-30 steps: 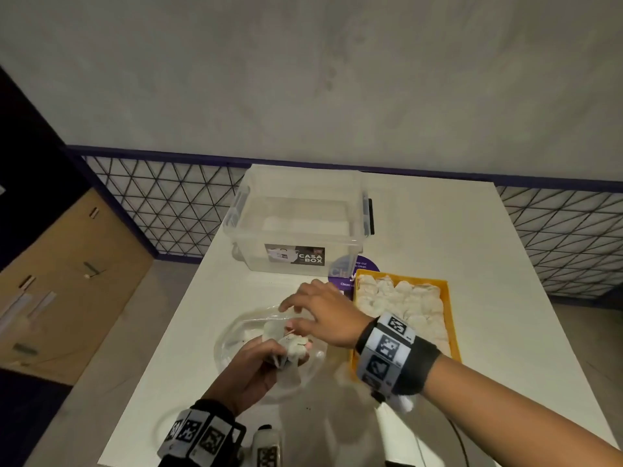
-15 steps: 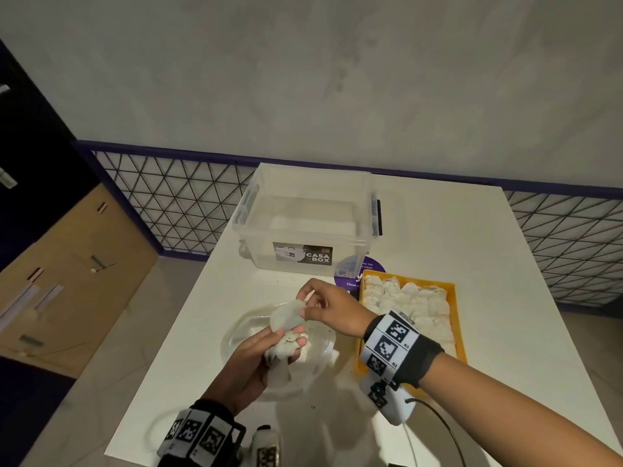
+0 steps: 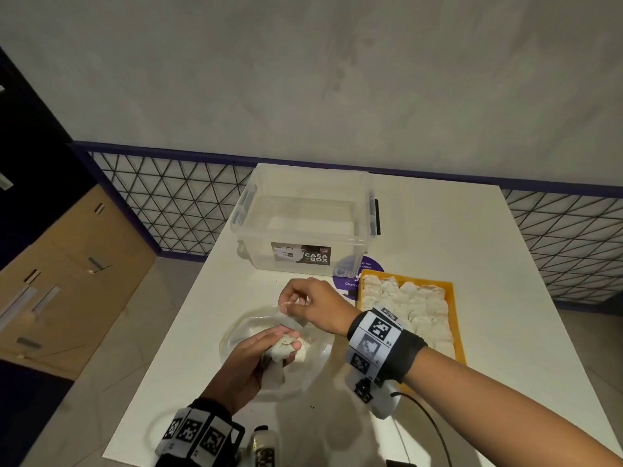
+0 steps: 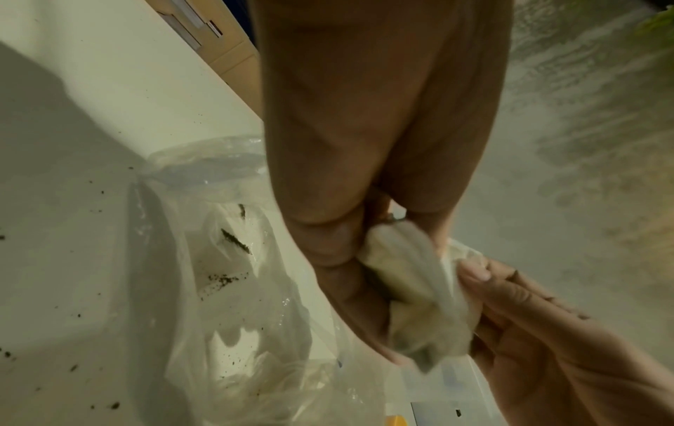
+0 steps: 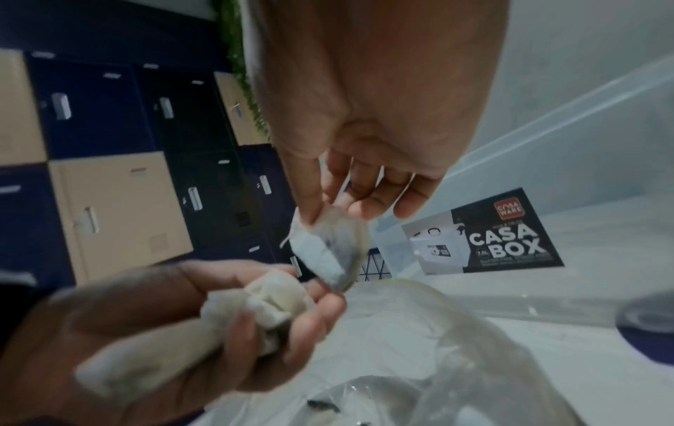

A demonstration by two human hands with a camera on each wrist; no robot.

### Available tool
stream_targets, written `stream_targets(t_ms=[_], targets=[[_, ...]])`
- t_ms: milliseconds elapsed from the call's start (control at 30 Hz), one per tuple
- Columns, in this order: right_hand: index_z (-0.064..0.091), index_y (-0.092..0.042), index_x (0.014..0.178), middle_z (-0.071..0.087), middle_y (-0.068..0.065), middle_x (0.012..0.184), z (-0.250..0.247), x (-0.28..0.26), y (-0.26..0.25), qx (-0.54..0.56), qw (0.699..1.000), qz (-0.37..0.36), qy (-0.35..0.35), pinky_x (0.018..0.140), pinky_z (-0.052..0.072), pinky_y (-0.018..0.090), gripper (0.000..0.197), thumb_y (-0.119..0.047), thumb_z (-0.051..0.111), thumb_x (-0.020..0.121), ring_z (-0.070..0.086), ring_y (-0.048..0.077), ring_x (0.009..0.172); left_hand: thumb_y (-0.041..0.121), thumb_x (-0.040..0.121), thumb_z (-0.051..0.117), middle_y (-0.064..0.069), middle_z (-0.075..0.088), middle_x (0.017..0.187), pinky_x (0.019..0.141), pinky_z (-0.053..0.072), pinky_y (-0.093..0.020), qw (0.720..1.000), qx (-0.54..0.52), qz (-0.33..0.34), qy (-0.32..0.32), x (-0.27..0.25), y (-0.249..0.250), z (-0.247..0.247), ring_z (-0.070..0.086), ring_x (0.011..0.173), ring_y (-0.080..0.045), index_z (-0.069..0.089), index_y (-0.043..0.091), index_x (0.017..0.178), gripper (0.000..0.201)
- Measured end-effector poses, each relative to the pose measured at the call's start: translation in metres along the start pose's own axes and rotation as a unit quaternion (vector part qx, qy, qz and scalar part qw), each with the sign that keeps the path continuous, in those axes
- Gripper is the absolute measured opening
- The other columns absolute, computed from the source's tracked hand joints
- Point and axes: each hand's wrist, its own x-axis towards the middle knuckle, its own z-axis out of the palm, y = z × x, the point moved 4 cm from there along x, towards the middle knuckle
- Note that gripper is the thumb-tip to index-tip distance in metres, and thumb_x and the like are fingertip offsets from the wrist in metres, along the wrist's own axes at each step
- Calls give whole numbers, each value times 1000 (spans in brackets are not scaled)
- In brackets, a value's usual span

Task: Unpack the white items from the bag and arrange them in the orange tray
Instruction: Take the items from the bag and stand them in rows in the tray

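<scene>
A clear plastic bag [image 3: 313, 372] lies open on the white table. Over it my left hand [image 3: 283, 345] grips a crumpled bunch of white sachets [image 3: 281, 352]. My right hand [image 3: 293, 303] is just above, pinching one white sachet [image 3: 290, 317] between thumb and finger. The right wrist view shows that sachet [image 5: 328, 248] hanging from my fingertips, apart from the bunch [image 5: 266, 305]. In the left wrist view the bunch [image 4: 412, 288] sits between both hands. The orange tray [image 3: 455, 318] stands to the right, packed with white sachets [image 3: 411, 308].
A clear lidded storage box [image 3: 303, 224] labelled CASA BOX stands behind the bag, a round purple sticker [image 3: 369, 269] beside it. Dark crumbs lie in the bag [image 4: 233, 245]. A black cable [image 3: 428, 419] runs near the table's front edge. Lockers stand at the left.
My right hand has drawn a single sachet up and away from the bunch in my left hand. The left hand has stayed over the bag.
</scene>
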Motion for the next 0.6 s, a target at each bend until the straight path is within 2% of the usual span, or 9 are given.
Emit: stream_targets(t_ms=[67,167,267,333,400,467,500,533,600], targets=[[63,-7,101,53,-4,79,-3,-1,1,38,999,13,14,58,38,6,15,-6,60,86,49,13,68,13,87,59,-22,66,99,71,56,-27,1000,-25,-3,9,1,0,-3,60,86,-28,68,-4,99,23],[63,-11,112,53,-2,85,-5,-3,5,-2,1000,9,-3,64,36,7,27,-2,56,87,43,3,65,13,92,56,-19,69,100,62,56,-24,999,-29,-9,16,3,-1,-5,65,73,-20,67,-4,107,25],[68,-8,106,60,3,91,-10,-6,9,-36,999,19,-13,66,35,7,22,-4,58,86,46,2,70,15,91,57,-18,65,94,64,53,-24,1000,-23,-9,3,3,0,-3,58,70,-20,67,-2,100,23],[68,-6,102,60,1,88,-17,-11,13,-22,999,34,-4,68,38,12,19,-5,60,86,48,3,72,20,84,59,-16,60,92,71,45,-28,1000,-13,-5,-23,1,1,0,52,73,-21,65,1,100,25],[67,-5,101,59,0,87,-30,-20,18,-8,999,52,12,68,40,10,17,-3,60,85,49,1,71,17,78,64,-12,67,99,76,45,-29,999,-9,-8,-32,2,0,-2,55,79,-22,62,1,111,36],[65,-5,100,58,-3,83,-50,-33,25,-12,997,68,30,67,40,7,16,-2,60,85,49,0,71,6,72,73,-12,71,109,75,53,-26,999,-3,-15,-31,6,-2,-5,62,90,-22,59,5,121,51],[65,-6,98,57,-5,81,-61,-41,31,-18,996,76,39,67,41,7,16,0,60,84,50,2,71,1,70,72,-13,70,112,72,55,-24,999,-3,-17,-36,7,-3,-5,65,97,-22,58,6,123,56],[64,-8,95,56,-4,81,-71,-48,38,-27,995,87,47,69,41,9,16,1,60,84,50,6,73,-1,71,68,-13,70,115,71,56,-22,999,-6,-17,-39,8,-3,-5,67,102,-21,58,5,125,55],[61,-15,88,56,1,84,-92,-65,54,-50,990,118,62,73,42,19,22,5,58,82,51,13,78,-9,79,59,-13,69,118,68,56,-20,999,-12,-14,-47,10,-3,-3,69,104,-20,58,4,124,46]])
